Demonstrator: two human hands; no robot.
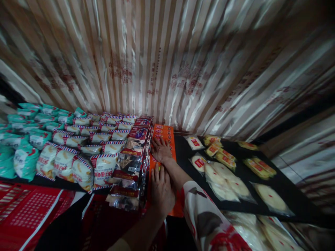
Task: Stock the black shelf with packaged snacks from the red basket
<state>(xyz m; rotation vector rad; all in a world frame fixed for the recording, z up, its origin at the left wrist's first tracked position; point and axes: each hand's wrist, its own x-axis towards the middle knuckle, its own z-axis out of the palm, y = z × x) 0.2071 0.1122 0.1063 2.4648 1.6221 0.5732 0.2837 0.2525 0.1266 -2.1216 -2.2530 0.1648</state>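
Both of the person's hands lie palm down on the orange packets (171, 144), which run in a long strip directly beneath them. The right hand (161, 150) rests toward the far end with its fingers somewhat spread, and the left hand (162, 191) rests nearer the body, fingers stretched forward. Neither hand is closed around anything; they seem to press rather than grasp, though the palms' undersides are hidden. The left thumb cannot be made out

Just left of the hands, close against the orange strip, lie overlapping dark packets (128, 167). Further left of them stand rows of white bags (103, 170) with striped edges, and beyond those, green bags (24, 160). Right of the hands, well apart from them, flat white breads (227, 179) and yellow packets (226, 158) lie on a black cloth (184, 155). A pleated curtain (167, 69) hangs beyond the fingertips

The step in hand looks like flattening or lining up the orange strip. Judging by the pose, the next move calls for light, even pressure from both palms, keeping the strip's left edge straight without pushing the dark packets beside it out of line
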